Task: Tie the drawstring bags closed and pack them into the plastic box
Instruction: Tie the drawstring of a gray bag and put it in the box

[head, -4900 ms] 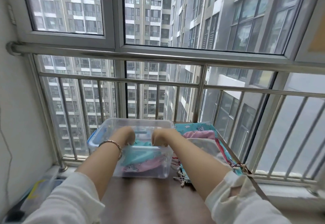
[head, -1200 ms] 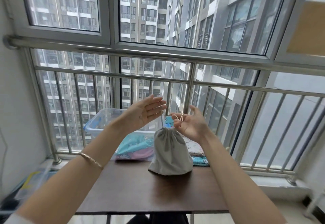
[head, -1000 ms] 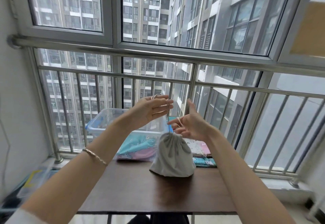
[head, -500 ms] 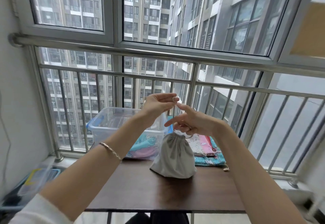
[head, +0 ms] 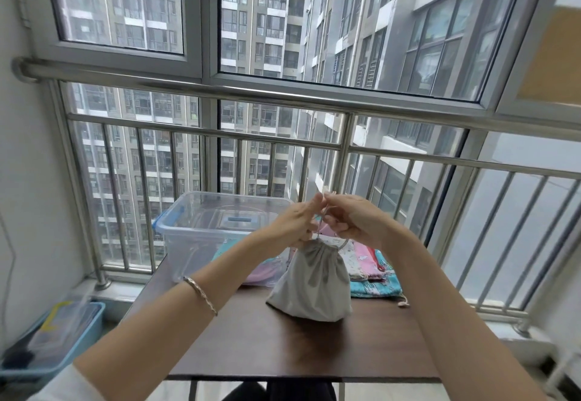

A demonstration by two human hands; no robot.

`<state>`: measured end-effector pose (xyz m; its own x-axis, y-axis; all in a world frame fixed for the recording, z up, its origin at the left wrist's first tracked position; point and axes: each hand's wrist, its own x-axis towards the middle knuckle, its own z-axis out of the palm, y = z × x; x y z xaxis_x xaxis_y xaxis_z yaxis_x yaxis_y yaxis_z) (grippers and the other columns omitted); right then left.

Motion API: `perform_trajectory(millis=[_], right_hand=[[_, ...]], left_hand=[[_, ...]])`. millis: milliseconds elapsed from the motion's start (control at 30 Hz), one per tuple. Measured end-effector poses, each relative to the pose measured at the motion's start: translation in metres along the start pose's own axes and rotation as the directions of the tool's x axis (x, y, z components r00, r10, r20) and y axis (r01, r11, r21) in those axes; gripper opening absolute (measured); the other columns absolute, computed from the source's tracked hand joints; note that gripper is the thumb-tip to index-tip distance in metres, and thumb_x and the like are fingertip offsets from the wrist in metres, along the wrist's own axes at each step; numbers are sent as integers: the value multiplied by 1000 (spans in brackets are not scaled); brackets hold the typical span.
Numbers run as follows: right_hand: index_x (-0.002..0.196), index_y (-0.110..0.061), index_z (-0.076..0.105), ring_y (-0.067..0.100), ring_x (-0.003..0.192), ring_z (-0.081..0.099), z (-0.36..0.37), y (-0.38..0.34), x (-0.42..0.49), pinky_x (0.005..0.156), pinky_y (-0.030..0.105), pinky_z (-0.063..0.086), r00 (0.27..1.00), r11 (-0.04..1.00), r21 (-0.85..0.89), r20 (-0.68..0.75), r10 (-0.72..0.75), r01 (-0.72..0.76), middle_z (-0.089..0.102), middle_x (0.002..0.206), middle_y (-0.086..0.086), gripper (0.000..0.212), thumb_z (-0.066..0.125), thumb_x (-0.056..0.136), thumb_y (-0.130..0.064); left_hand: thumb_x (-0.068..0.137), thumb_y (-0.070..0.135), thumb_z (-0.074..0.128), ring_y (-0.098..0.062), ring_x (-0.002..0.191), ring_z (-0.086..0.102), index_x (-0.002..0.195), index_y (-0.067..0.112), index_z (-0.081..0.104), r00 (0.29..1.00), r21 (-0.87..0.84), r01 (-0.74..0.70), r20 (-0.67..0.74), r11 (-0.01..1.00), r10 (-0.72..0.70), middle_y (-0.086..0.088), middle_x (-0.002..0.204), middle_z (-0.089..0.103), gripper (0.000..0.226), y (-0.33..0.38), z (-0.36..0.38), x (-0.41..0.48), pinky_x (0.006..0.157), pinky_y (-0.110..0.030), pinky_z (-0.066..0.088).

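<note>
A grey drawstring bag (head: 311, 281) stands upright on the dark wooden table (head: 283, 347), its mouth gathered tight. Just above it my left hand (head: 297, 221) and my right hand (head: 352, 219) meet, each pinching the bag's thin white cord (head: 320, 227), which runs up from the bag's neck between my fingertips. Behind on the left stands the clear plastic box (head: 201, 227) with blue latches; teal and pink bags lie inside it. A stack of patterned drawstring bags (head: 371, 271) lies on the table behind the grey bag.
A steel railing (head: 283, 95) and window bars run close behind the table. On the floor at the left sits a blue bin (head: 53, 341) holding clutter. A loose cord end (head: 402, 303) lies on the table to the right.
Earlier both hands were down in the plastic box. Since then the grey bag stands on the table, and my hands have drawn together above it, from spread fingers to pinching the cord.
</note>
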<state>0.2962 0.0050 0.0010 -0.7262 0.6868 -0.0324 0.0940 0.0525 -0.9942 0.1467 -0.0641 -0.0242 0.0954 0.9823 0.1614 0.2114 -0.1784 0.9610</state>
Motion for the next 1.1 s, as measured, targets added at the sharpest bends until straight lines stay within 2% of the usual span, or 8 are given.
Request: perform_trajectory(millis=[200, 400, 533, 667, 767, 833, 933, 1100], right_hand=[[103, 8, 63, 10, 42, 48, 9, 5, -2, 38, 15, 36, 992, 977, -211, -129, -1, -27, 60, 62, 12, 32, 57, 97, -22], [119, -12, 52, 10, 55, 45, 6, 10, 1, 48, 20, 36, 984, 945, -322, -179, -7, -52, 57, 85, 9, 32, 56, 88, -7], [79, -27, 75, 21, 68, 41, 12, 20, -2, 55, 25, 32, 994, 872, -487, -59, -97, 57, 58, 84, 20, 34, 51, 79, -4], [63, -18, 65, 17, 74, 48, 13, 26, -3, 64, 23, 37, 987, 950, -271, 40, -153, 158, 60, 76, 8, 39, 51, 88, 9], [76, -5, 59, 13, 65, 57, 9, 31, -5, 61, 22, 41, 983, 981, -107, 107, -147, 159, 61, 72, 6, 18, 55, 90, 6], [90, -2, 56, 12, 55, 54, 10, 33, -7, 55, 20, 41, 984, 990, -37, 116, -134, 139, 61, 72, 7, 6, 59, 90, 4], [106, -3, 52, 12, 48, 43, 12, 35, -5, 47, 20, 36, 995, 995, 44, 40, -92, 91, 61, 76, 11, 18, 61, 91, -8], [97, -10, 71, 19, 93, 61, 12, 45, -1, 77, 29, 47, 968, 983, 105, -219, -124, 150, 69, 97, 8, 38, 44, 99, -36]], left_hand=[[97, 39, 50, -5, 43, 18, 86, 16, 63, 968, 48, 172, 179, 984, -178, 7, 57, 22, 28, -5, -13, -10, 37, -16, 16], [100, 36, 44, -3, 43, 17, 74, 19, 54, 956, -110, 257, 178, 960, -235, 9, 54, 22, 33, -8, -26, -13, 36, -13, 13], [100, 39, 42, -4, 44, 16, 71, 20, 51, 943, -43, 287, 185, 957, -275, 9, 54, 20, 36, -5, -34, -13, 38, -14, 11], [95, 44, 51, -6, 51, 28, 79, 14, 66, 974, 143, 221, 4, 965, -224, 9, 60, 43, 37, -1, -29, -11, 42, -15, 21], [98, 43, 45, -5, 63, 43, 77, 19, 65, 989, 257, 147, -61, 955, -136, 10, 75, 58, 38, -3, -21, -9, 47, -12, 29], [101, 35, 41, 4, 51, 48, 84, 14, 64, 993, 259, 113, -57, 959, -101, 6, 75, 60, 36, -3, -17, -7, 43, -7, 31], [102, 30, 41, 3, 54, 56, 86, 9, 62, 997, 267, 76, -36, 961, -69, 2, 71, 62, 34, -6, -11, -8, 49, -11, 36], [100, 31, 46, -9, 65, 51, 86, 6, 67, 997, 298, 64, -56, 952, -49, -1, 73, 65, 36, -12, -12, -8, 56, -15, 38]])
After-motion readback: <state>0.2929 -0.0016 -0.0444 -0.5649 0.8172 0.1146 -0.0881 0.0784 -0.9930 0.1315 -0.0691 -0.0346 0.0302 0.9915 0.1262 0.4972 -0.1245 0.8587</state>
